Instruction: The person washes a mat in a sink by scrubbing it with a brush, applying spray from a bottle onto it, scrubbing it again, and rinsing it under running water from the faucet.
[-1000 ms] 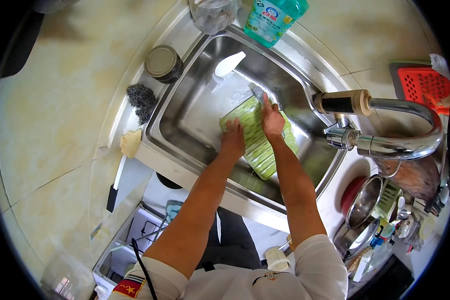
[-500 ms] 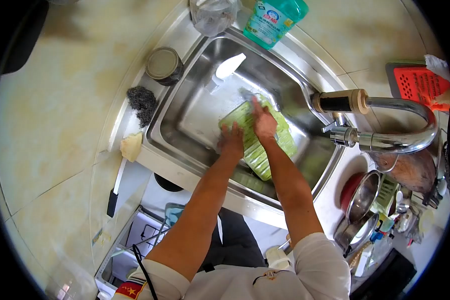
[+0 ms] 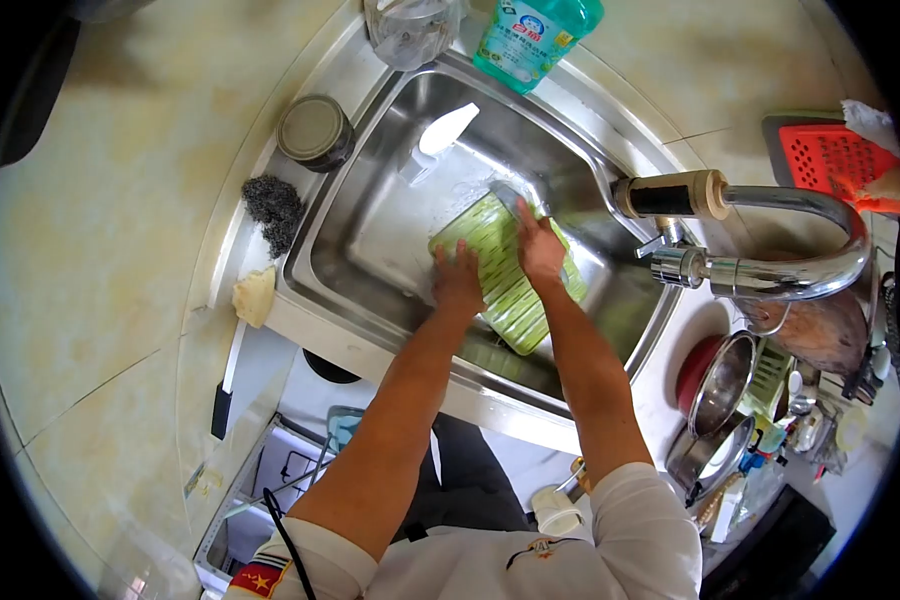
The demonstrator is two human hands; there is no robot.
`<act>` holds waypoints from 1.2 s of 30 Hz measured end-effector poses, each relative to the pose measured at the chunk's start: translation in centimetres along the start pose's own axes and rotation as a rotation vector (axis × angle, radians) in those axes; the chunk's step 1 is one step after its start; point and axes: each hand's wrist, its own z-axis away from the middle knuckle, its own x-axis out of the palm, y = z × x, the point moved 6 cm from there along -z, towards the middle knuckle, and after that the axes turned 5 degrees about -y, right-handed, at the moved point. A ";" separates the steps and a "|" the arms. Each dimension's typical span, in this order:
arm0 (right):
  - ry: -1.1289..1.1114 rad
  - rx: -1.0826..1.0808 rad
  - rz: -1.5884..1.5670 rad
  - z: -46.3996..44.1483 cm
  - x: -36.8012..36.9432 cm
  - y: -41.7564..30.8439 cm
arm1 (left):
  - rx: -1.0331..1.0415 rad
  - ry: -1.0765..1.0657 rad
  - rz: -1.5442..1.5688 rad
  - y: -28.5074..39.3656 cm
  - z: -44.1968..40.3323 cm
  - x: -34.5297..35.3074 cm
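A light-green slotted plastic tray (image 3: 515, 300) lies tilted in the steel sink (image 3: 370, 215). My left hand (image 3: 457, 278) grips its left edge, fingers spread over the surface and thumb hidden. Over the tray's far right part is my right hand (image 3: 540, 250), its fingers pressed round a small grey pad (image 3: 505, 195). That pad is blurred and partly covered, so its exact kind does not show. Farther back on the sink floor rests a white plastic piece with a rounded blade-like end (image 3: 448, 128).
The chrome faucet (image 3: 800, 285) reaches over the right rim. A green detergent bottle (image 3: 530, 45) and clear plastic container (image 3: 410, 35) stand behind. Along the left ledge are a lidded jar (image 3: 315, 132), steel wool (image 3: 273, 213) and a yellowish sponge (image 3: 254, 297). Metal bowls (image 3: 725, 385) sit right.
My right hand has shifted slightly right and down over the tray, with the grey pad at its fingertips. My left hand stays on the tray's left edge. The whole view has shifted slightly.
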 end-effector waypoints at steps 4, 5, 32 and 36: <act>0.022 0.075 -0.041 2.0 0.3 1.5 | 0.029 -0.006 -0.045 0.1 -0.3 -0.3; 0.048 0.023 -0.024 1.1 0.7 0.5 | 0.026 0.000 -0.060 0.1 -0.1 -0.3; 0.068 -0.124 -0.015 -3.4 -1.0 -3.2 | 0.052 0.034 -0.086 0.6 1.8 -2.2; 0.027 0.037 -0.180 -0.2 0.3 0.7 | -0.010 0.022 -0.060 0.4 1.7 -3.2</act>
